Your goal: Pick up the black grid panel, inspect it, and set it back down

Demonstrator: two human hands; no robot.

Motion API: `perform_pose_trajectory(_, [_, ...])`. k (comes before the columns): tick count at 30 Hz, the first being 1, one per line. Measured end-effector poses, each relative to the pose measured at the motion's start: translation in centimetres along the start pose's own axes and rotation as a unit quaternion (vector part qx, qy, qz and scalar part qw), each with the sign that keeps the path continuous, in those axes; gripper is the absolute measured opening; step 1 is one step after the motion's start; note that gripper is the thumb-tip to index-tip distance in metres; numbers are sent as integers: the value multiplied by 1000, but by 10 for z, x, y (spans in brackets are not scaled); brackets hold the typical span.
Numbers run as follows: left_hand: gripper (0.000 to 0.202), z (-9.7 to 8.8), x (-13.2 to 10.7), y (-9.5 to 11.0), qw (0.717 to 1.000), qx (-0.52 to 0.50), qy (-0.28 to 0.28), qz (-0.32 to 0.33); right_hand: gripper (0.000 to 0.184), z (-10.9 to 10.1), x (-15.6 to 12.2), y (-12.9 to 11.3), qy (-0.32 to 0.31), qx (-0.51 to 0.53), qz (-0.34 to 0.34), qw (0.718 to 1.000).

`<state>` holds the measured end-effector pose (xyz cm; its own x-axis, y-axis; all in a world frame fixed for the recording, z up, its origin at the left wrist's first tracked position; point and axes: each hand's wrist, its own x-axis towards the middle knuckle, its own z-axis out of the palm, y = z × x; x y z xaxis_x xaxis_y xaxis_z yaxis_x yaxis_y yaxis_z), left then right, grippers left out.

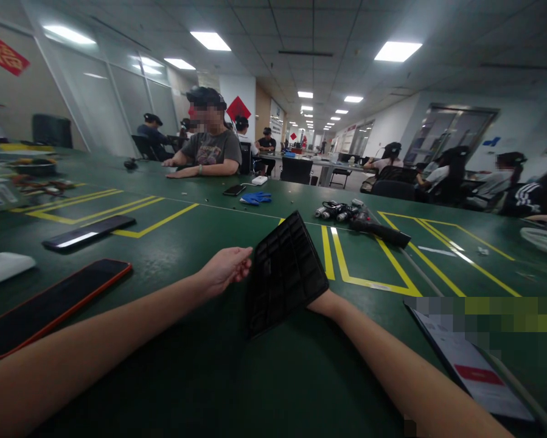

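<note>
Paper sheet: a white sheet with a red block [476,371] is laid at the near right edge of the tabletop [200,377], partly blurred out.
Red-edged phone: a dark phone with a red rim [49,304] is laid flat at the near left.
Left hand: the left hand [225,269] is held loosely curled, fingers bent toward the tray's left edge, just beside it; actual contact can't really be made out.
Black tray: a black gridded tray [285,271] is held tilted up off the tabletop, dead centre, between both hands.
Right hand: the right hand [323,302] is mostly hidden under the tray's lower right corner, so only the wrist is seen; it seems to be gripping the tray, but the fingers can't be told.
Second phone: a dark phone [89,232] is laid further left, on the yellow lines.
Black tool: a black handle [379,232] is laid past the tray, right side, next to some small grey-black parts [339,210].
Blue glove: a blue glove [256,198] is laid further back, near a person seated across the tabletop.
</note>
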<state>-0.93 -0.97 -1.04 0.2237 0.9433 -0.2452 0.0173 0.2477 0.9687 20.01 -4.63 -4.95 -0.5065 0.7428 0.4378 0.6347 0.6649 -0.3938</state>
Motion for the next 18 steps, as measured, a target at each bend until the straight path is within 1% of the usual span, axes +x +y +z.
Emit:
perform_pose_trajectory(2, [23,-1,-2,1,998,29,-45,17,45,2,0,1,0,12,-4,1000])
perform_pose_trajectory(4, [19,0,-5,2,994,29,-99,34,44,3,0,2,2,23,-8,1000])
perform_pose_trajectory(6, [15,1,-7,1,987,56,-136,58,44,5,-1,5,7,32,-4,999])
perform_pose_trajectory(8, [14,1,-7,-2,977,120,-145,97,44,7,-2,8,15,42,7,999])
perform_pose_trajectory(10, [11,1,-6,-6,960,190,-146,147,44,10,-2,10,23,55,20,998])
perform_pose_trajectory(12, [8,0,-6,-8,935,257,-145,197,45,12,-3,11,38,72,37,996])
perform_pose_trajectory(14, [7,0,-6,-9,902,332,-134,242,46,12,-3,11,57,80,54,994])
perform_pose_trajectory(16, [9,0,-8,-7,860,411,-113,282,46,11,-3,8,64,81,64,993])
perform_pose_trajectory(18, [11,1,-11,-3,807,489,-92,316,49,8,-4,4,61,85,66,992])
